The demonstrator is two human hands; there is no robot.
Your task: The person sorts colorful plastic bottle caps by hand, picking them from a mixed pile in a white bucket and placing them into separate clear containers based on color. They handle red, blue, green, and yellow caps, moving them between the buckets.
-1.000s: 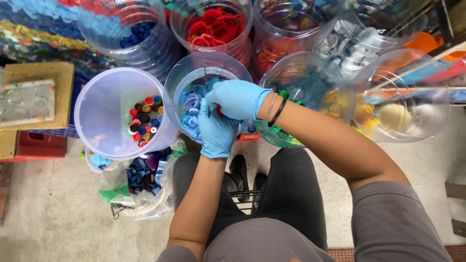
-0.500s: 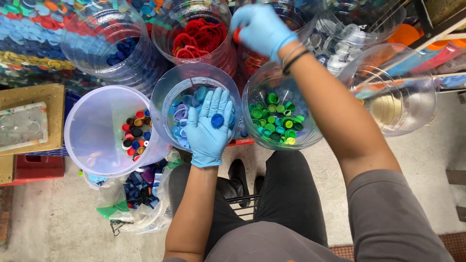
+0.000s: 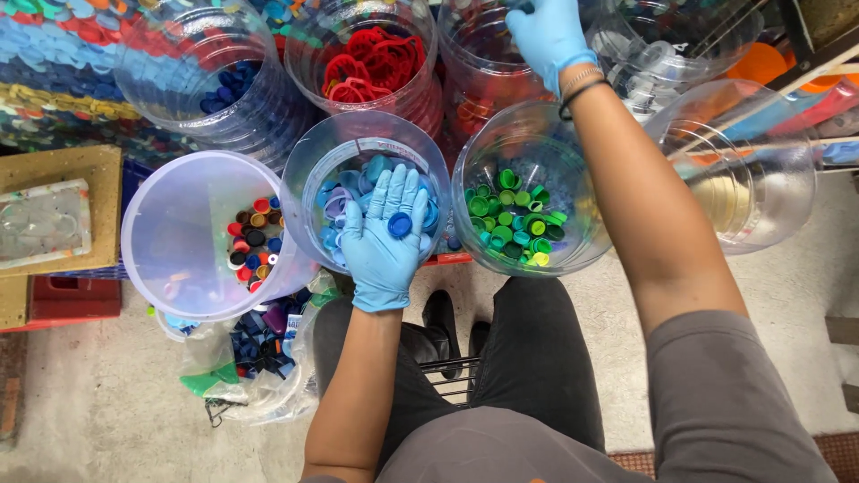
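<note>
My left hand (image 3: 385,234), in a blue glove, lies palm up and flat over a clear jar of light blue and lilac caps (image 3: 315,183). A single blue cap (image 3: 399,224) rests on its palm. My right hand (image 3: 548,36), also gloved, reaches forward over the mouth of a clear jar of orange-red caps (image 3: 472,114) at the back; whether it holds anything is hidden. Below that arm stands a jar of green caps (image 3: 512,219).
A tilted white bucket (image 3: 170,237) with mixed caps is at the left. Jars of red rings (image 3: 369,63), dark blue caps (image 3: 228,82) and clear pieces (image 3: 662,63) stand behind. A plastic bag of caps (image 3: 255,344) lies on the floor by my knees.
My right hand has moved from beside the left hand forward and up to the back jar. The left hand has stayed over the light blue jar, palm open with one blue cap.
</note>
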